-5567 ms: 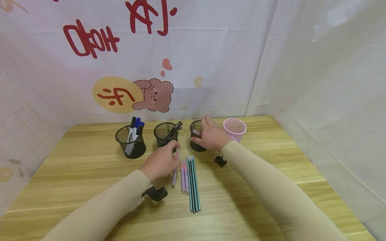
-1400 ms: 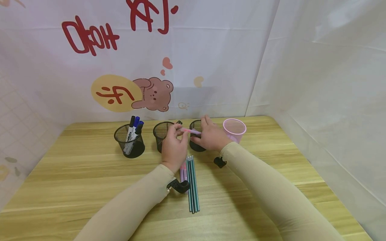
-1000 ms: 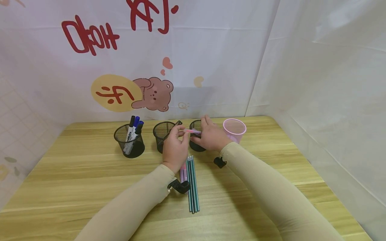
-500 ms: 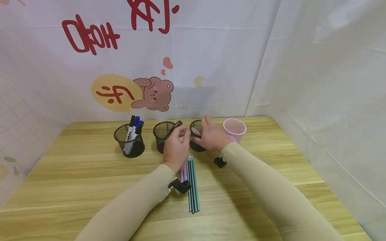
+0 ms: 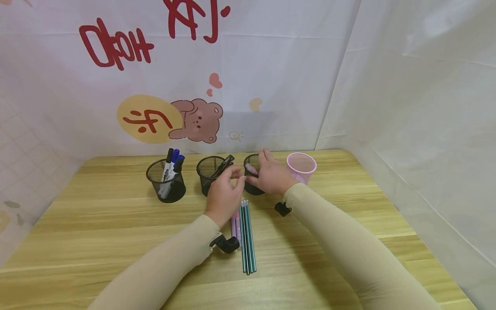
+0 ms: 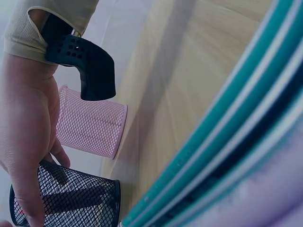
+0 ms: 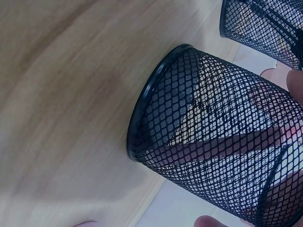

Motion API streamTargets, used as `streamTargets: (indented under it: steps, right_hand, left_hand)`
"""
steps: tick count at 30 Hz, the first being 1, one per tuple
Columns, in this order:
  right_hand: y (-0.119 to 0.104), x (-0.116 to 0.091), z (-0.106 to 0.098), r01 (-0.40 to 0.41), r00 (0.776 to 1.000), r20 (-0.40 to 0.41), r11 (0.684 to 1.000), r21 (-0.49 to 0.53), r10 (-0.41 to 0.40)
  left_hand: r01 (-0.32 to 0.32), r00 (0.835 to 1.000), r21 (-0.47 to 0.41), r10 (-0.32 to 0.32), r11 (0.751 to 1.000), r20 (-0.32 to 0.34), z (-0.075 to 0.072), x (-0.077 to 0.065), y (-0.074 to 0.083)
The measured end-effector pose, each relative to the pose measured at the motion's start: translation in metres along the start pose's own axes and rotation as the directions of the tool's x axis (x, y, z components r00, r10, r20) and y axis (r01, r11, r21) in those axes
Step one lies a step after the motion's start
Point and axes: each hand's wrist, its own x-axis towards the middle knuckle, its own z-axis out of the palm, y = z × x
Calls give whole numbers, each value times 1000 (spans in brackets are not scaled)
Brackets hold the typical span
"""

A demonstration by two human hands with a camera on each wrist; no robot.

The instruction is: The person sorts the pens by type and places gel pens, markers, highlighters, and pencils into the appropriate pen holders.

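My right hand [image 5: 273, 174] grips the third black mesh pen cup [image 5: 253, 185] by its upper part. A purple pen [image 5: 251, 168] stands inside that cup; through the mesh in the right wrist view the pen [image 7: 213, 147] leans aslant. My left hand [image 5: 225, 196] is just left of this cup, fingers loosely bent and holding nothing. Below the left hand, two purple pens [image 5: 234, 228] lie side by side on the table. Against them lie several green striped pencils [image 5: 249, 241], which look large and close in the left wrist view.
At the left stands a black mesh cup [image 5: 152, 176] with several markers [image 5: 170, 172]. A second black mesh cup [image 5: 203, 168], holding black pens [image 5: 224, 164], is behind my left hand. The pink mesh cup [image 5: 301, 172] stands right of my right hand. White cloth walls [image 5: 286, 86] rise behind the wooden table [image 5: 97, 241].
My left hand lifted a purple pen off the table, brought it to the third black cup and let it go inside. It then drew back slightly. My right hand has stayed on the cup.
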Motion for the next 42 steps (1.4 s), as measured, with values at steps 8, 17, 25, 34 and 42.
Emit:
streamTargets:
  steps: [8, 17, 25, 34, 42]
  right_hand:
    - [-1, -1, 0, -2, 1000, -6, 1000, 20, 2]
    - [0, 0, 1, 5, 1000, -11, 1000, 23, -5]
    - [0, -1, 0, 2, 1000, 0, 1000, 26, -2]
    - [0, -2, 0, 1, 1000, -2, 1000, 31, -1]
    - [-1, -1, 0, -10, 1000, -1, 999, 32, 10]
  left_hand:
    - [21, 991, 90, -33, 996, 129, -12, -5, -4]
    - [16, 958, 245, -85, 969, 273, -25, -10, -7]
    - [-15, 915, 383, -142, 924, 377, -33, -13, -10]
    - [-62, 850, 460, -195, 885, 490, -37, -15, -15]
    - [-132, 826, 455, -156, 881, 542, -41, -17, -15]
